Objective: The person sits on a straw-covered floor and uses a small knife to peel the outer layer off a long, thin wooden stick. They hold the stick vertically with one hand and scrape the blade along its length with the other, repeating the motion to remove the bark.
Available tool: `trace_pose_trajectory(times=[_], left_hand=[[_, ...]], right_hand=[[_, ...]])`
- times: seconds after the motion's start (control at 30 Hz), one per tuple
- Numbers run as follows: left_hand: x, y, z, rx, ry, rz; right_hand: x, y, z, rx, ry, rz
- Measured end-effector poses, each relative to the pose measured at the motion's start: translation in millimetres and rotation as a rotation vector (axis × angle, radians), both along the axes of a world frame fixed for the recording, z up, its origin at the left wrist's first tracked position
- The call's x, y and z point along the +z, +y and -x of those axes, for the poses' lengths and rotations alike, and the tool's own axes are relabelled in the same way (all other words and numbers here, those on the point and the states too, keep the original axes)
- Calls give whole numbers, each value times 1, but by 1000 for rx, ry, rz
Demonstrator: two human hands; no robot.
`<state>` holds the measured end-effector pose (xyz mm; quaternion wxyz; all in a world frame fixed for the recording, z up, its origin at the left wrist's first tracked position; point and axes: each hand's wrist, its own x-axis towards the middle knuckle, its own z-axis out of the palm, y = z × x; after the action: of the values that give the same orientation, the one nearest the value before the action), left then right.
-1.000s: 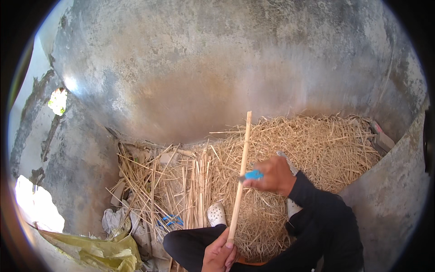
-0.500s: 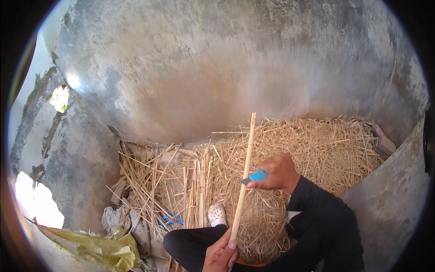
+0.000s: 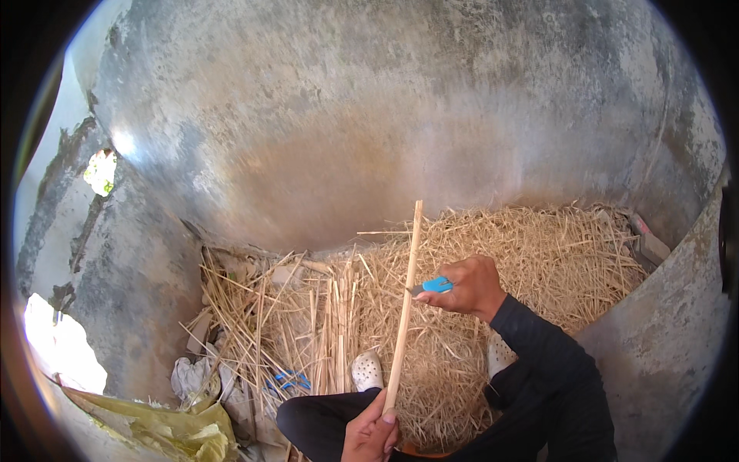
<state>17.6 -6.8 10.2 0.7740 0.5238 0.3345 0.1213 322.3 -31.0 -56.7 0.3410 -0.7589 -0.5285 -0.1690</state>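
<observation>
A long pale strip of split wood or bamboo (image 3: 401,339) stands out away from me, tilted slightly to the right. Its near end is gripped in my left hand (image 3: 371,431), fingers closed round it above my bent knee. My right hand (image 3: 471,286) is closed on a blue-handled utility knife (image 3: 438,285). The short dark blade touches the strip, or nearly so, around its middle. Beneath both hands lies a thick bed of pale shavings (image 3: 531,269).
Left of the strip are several cut strips (image 3: 336,331) and a loose heap of sticks (image 3: 242,323). A blue object (image 3: 291,380), a whitish cloth (image 3: 190,375) and a yellowish sheet (image 3: 165,428) lie lower left. Concrete walls (image 3: 369,115) close in behind. Pale perforated clogs (image 3: 367,371) are on my feet.
My right hand and the knife have moved slightly farther away along the strip. The strip's far end has swung a little left and lower in view.
</observation>
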Motion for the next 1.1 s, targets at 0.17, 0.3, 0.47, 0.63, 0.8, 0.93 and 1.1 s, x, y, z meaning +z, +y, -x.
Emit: trace_pose_trajectory(times=[0.17, 0.3, 0.47, 0.63, 0.8, 0.93, 1.1], left_hand=[[-2, -1, 2, -20, -4, 1], [-5, -1, 1, -37, -15, 11], [-5, -1, 3, -42, -32, 6], [-11, -3, 10, -5, -19, 13], [-13, -15, 16, -61, -39, -29], [-34, -38, 41, -219, -64, -314], [-18, 9, 19, -32, -23, -19]], right_hand=[[3, -1, 27, 106, -44, -27], [-3, 7, 0, 51, -30, -74], [-12, 11, -31, -123, -112, -41], [-17, 12, 7, 15, -9, -55], [-25, 14, -46, -264, 122, 125], [-48, -29, -141, -543, 202, -192], [-37, -18, -91, -297, 356, -172]])
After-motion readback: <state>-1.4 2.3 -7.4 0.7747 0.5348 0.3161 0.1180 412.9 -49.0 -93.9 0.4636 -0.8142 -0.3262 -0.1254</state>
